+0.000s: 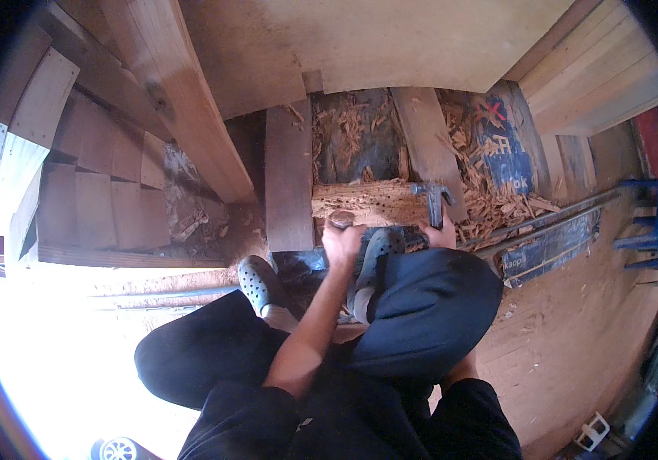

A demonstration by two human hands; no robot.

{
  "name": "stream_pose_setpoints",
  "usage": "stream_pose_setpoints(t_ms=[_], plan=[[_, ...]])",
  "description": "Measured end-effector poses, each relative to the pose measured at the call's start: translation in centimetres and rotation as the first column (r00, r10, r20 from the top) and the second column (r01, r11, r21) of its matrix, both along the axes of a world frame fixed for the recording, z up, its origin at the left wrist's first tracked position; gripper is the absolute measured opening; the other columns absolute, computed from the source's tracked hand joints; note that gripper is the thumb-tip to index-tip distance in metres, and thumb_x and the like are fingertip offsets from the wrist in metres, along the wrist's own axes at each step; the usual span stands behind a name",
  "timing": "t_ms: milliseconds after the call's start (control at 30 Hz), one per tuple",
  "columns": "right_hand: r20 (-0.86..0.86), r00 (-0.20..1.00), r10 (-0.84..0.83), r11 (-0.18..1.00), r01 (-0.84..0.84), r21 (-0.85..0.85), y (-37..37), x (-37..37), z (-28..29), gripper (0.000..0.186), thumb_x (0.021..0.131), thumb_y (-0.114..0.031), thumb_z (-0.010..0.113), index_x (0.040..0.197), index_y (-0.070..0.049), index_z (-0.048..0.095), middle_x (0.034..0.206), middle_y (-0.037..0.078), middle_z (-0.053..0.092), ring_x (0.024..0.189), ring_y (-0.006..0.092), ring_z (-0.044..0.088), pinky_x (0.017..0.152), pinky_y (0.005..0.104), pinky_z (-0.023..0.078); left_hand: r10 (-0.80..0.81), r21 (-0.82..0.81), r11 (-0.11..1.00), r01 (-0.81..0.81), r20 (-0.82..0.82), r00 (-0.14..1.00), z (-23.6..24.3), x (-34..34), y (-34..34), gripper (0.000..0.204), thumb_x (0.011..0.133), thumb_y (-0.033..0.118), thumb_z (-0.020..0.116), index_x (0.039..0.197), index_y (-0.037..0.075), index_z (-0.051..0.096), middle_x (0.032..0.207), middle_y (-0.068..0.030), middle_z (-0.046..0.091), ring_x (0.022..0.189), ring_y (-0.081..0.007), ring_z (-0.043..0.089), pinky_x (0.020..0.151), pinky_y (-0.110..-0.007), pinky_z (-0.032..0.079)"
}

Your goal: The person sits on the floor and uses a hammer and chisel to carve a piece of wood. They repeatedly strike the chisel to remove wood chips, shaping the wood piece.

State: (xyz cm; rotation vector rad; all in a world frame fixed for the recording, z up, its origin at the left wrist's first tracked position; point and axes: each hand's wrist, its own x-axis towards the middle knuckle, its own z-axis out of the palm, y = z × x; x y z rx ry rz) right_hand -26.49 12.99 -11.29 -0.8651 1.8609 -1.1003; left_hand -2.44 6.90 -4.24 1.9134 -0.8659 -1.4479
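Note:
My left hand is closed round a tool with a rounded brown handle; its lower end is hidden, so I cannot tell its kind. In my right hand is a hammer, its dark metal head raised over the right end of a rough wooden beam. The beam lies across in front of me, its face pitted and chipped with several holes. My left clog and right clog stand close to the near side of the beam, below my hands.
Wood chips lie scattered beyond and right of the beam. Planks flank it, and a thick post slants at the left. A large wooden board overhangs the far side. Metal pipes and a blue plastic stool are at the right.

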Motion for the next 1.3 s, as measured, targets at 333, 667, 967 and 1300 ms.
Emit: stream_pose_setpoints(t_ms=[333, 667, 967, 1300], plan=[[-0.05, 0.998, -0.038, 0.998, 0.04, 0.04, -0.2, 0.1, 0.3, 0.081, 0.067, -0.012, 0.076, 0.133, 0.01, 0.035, 0.12, 0.018, 0.057, 0.109, 0.0227, 0.055, 0.094, 0.0305, 0.039, -0.012, 0.217, 0.975, 0.037, -0.114, 0.993, -5.1, 2.8, 0.0, 0.055, 0.061, 0.006, 0.076, 0.105, -0.002, 0.044, 0.077, -0.0114, 0.061, 0.05, -0.0173, 0.056, 0.043, -0.031, 0.045], [-0.031, 0.998, -0.051, 0.997, 0.049, -0.061, 0.2, -0.4, -1.5, 0.083, 0.065, -0.014, 0.078, 0.133, 0.01, 0.037, 0.111, 0.019, 0.06, 0.1, 0.022, 0.058, 0.09, 0.0296, 0.042, 0.153, 0.246, 0.96, -0.131, -0.074, 0.985, -5.2, 1.1, 0.3, 0.082, 0.059, 0.004, 0.073, 0.126, -0.001, 0.026, 0.08, -0.0126, 0.058, 0.047, -0.0163, 0.052, 0.039, -0.03, 0.042], [0.073, 0.993, -0.091, 0.986, 0.1, -0.134, 0.5, -0.7, -3.2, 0.077, 0.067, -0.009, 0.076, 0.133, 0.007, 0.039, 0.104, 0.014, 0.062, 0.093, 0.0209, 0.059, 0.087, 0.0309, 0.044, 0.108, 0.183, 0.976, -0.119, 0.07, 0.992, -6.7, 1.0, 0.9, 0.077, 0.057, 0.004, 0.07, 0.122, 0.0, 0.028, 0.091, -0.0214, 0.059, 0.074, -0.0317, 0.06, 0.07, -0.038, 0.047], [-0.045, 0.999, -0.011, 1.0, 0.011, -0.013, 0.0, -0.3, -0.9, 0.074, 0.069, -0.006, 0.075, 0.132, 0.006, 0.039, 0.11, 0.015, 0.06, 0.099, 0.0212, 0.058, 0.088, 0.0302, 0.044, -0.14, 0.147, 0.98, 0.133, 0.039, 0.989, -0.6, -1.2, 0.1, 0.03, 0.058, 0.013, 0.074, 0.085, 0.006, 0.066, 0.085, -0.0088, 0.069, 0.079, -0.0198, 0.066, 0.075, -0.031, 0.051]])
